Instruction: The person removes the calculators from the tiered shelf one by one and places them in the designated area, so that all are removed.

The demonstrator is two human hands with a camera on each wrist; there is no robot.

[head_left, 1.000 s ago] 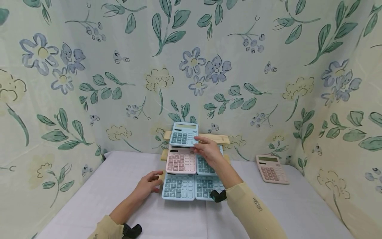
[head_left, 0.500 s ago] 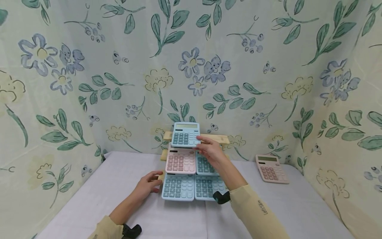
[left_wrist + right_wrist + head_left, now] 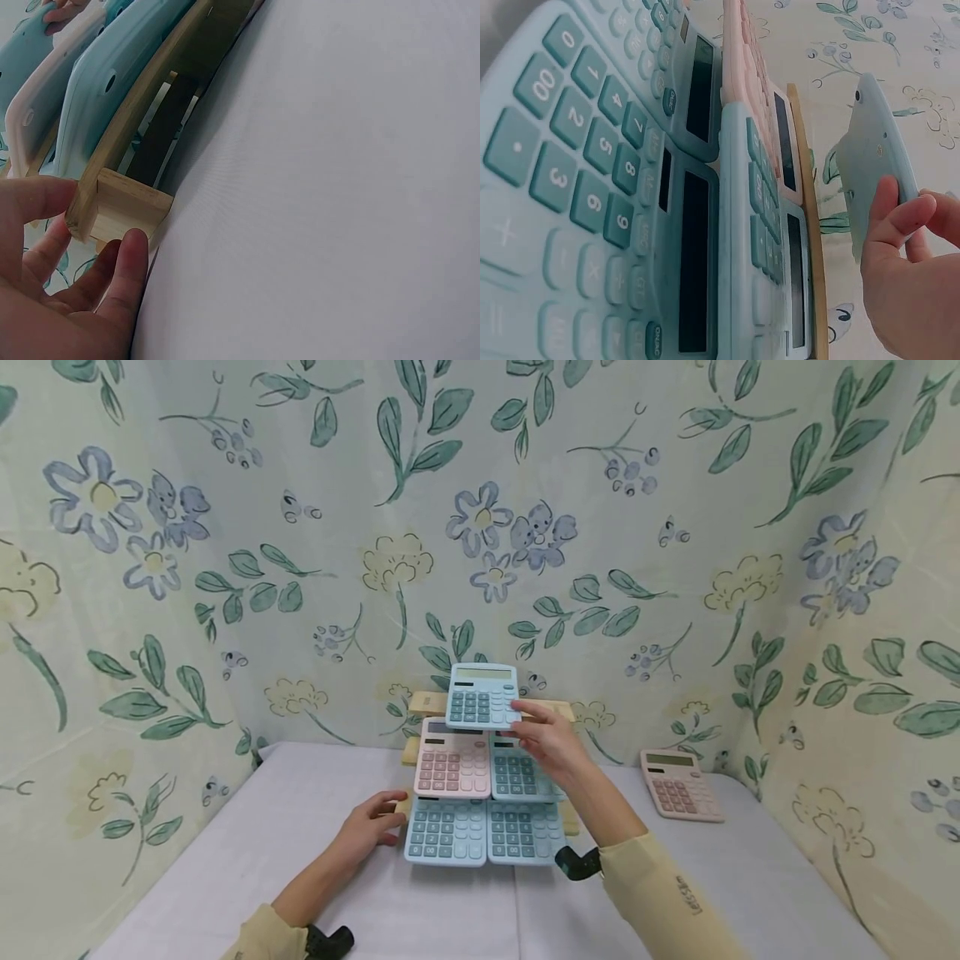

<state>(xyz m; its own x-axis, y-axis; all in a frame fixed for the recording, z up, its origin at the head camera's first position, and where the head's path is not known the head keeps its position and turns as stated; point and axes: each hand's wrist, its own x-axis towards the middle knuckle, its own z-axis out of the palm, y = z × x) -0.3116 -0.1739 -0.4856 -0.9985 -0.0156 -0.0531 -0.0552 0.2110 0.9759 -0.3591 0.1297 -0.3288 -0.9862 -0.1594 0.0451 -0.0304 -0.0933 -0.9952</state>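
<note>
My right hand pinches a light blue calculator by its right edge. It is held up in front of the top bar of a tiered wooden rack; in the right wrist view the calculator's back shows, apart from the rack. On the middle tier lean a pink calculator and a blue calculator. Two blue calculators, a left one and a right one, stand on the lowest tier. My left hand holds the rack's lower left end, with fingers curled around the wooden end block.
Another pink calculator lies on the white-covered table at the right. A floral cloth hangs behind and at both sides. Black wrist cameras sit on both cuffs.
My right hand has carried the blue calculator to the right and slightly up, uncovering more of the pink and blue calculators below. My left hand has stayed at the rack's end.
</note>
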